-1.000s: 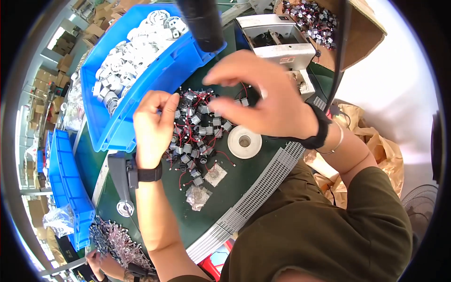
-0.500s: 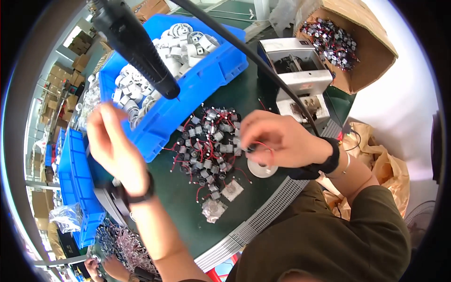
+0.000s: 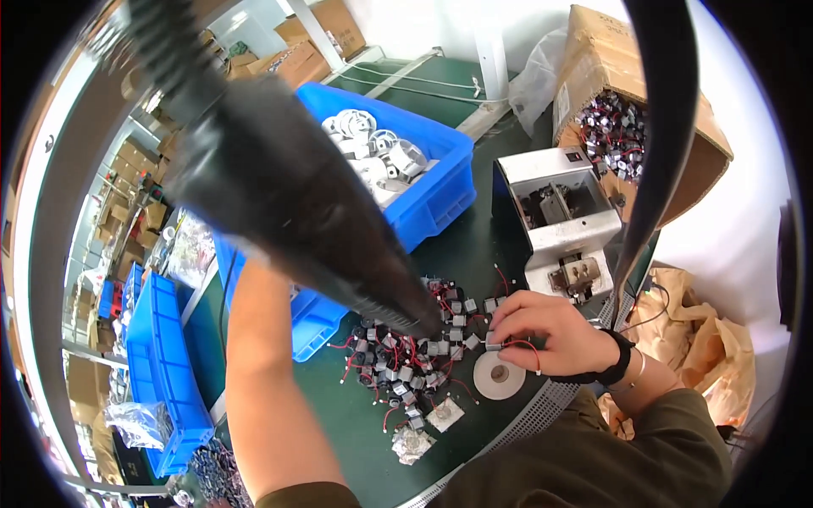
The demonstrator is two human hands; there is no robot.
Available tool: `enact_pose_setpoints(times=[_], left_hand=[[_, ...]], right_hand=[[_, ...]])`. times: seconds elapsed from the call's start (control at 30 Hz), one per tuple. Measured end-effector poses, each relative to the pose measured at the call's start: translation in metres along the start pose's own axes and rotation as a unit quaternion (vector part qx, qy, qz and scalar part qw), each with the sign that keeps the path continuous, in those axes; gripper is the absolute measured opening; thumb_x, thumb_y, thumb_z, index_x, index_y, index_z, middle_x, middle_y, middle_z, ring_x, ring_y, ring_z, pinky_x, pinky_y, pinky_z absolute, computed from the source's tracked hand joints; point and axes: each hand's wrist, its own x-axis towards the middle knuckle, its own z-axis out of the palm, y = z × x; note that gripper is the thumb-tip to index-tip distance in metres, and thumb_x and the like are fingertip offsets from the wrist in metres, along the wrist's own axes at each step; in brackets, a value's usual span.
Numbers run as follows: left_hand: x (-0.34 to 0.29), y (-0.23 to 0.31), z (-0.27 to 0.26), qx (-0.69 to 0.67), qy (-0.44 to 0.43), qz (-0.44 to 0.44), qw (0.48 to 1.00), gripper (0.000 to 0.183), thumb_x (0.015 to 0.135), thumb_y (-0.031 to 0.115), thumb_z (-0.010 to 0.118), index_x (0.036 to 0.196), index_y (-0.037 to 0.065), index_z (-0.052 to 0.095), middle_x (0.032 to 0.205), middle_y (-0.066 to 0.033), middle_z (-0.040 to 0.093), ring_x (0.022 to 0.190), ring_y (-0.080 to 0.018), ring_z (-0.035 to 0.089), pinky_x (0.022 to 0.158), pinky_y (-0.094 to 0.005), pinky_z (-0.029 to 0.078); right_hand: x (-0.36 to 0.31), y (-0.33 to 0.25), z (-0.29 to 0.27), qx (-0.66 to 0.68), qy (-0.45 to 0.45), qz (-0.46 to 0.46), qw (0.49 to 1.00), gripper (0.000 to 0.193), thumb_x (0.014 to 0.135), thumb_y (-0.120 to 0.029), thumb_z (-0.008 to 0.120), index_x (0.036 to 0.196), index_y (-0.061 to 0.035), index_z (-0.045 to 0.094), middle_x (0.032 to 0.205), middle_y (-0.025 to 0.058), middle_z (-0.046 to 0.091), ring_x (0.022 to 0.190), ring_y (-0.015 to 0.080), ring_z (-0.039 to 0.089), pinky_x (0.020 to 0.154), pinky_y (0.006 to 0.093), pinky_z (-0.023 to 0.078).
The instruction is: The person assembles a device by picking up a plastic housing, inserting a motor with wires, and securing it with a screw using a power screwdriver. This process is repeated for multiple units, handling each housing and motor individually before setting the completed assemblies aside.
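Observation:
My right hand (image 3: 550, 333) is closed at the right edge of a heap of small motors (image 3: 406, 364), each a grey metal block with red wires. Pinched in its fingertips is one small motor (image 3: 494, 341), its red wire trailing under the hand. Just below lies a white disc (image 3: 500, 376) with a hole in its middle. My left hand (image 3: 264, 269) reaches toward the blue bin (image 3: 432, 203) of white plastic fittings (image 3: 373, 157). A hanging black electric screwdriver (image 3: 313, 203) hides its fingers.
A white metal fixture (image 3: 563, 203) stands behind my right hand, and a cardboard box (image 3: 593, 51) of more motors is at the far right. Two crumpled clear pieces (image 3: 412, 444) lie before the heap. At the left is another blue bin (image 3: 165, 364). A black cable (image 3: 665, 127) hangs at the right.
My left arm has reached forward to the bin, its hand now behind the screwdriver. The screwdriver looms larger over the heap. My right hand has lowered to the heap's edge. The whole view has shifted.

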Motion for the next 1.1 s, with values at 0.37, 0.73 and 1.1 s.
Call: enact_pose_setpoints(times=[0.37,0.73,1.1], left_hand=[[-0.197,0.14,-0.036,-0.423,0.202,0.043,0.882,0.053,0.082,0.008,0.065,0.128,0.006,0.039,0.108,-0.0082,0.058,0.097,-0.0153,0.056,0.081,-0.0278,0.046],[-0.25,0.22,0.189,-0.425,0.129,0.129,0.887,0.066,0.066,-0.003,0.073,0.122,0.002,0.04,0.128,-0.0185,0.045,0.115,-0.0273,0.048,0.096,-0.0379,0.04],[-0.258,0.2,0.217,-0.199,0.222,0.149,0.943,0.053,0.061,0.005,0.08,0.103,0.003,0.047,0.117,-0.0206,0.052,0.107,-0.0345,0.053,0.091,-0.04,0.043]], right_hand=[[-0.036,-0.014,0.013,0.237,0.057,0.061,0.968,0.031,0.077,0.008,0.063,0.104,0.0004,0.052,0.105,0.0093,0.053,0.101,0.0166,0.055,0.087,0.0298,0.046],[-0.043,-0.011,0.008,0.227,0.105,-0.004,0.968,0.03,0.077,0.009,0.064,0.104,0.0025,0.054,0.102,0.0057,0.055,0.096,0.0134,0.057,0.079,0.0237,0.048],[-0.046,0.003,0.015,0.143,0.039,0.037,0.988,0.028,0.079,0.005,0.065,0.105,0.0014,0.055,0.099,0.0052,0.055,0.093,0.0135,0.056,0.079,0.025,0.049]])
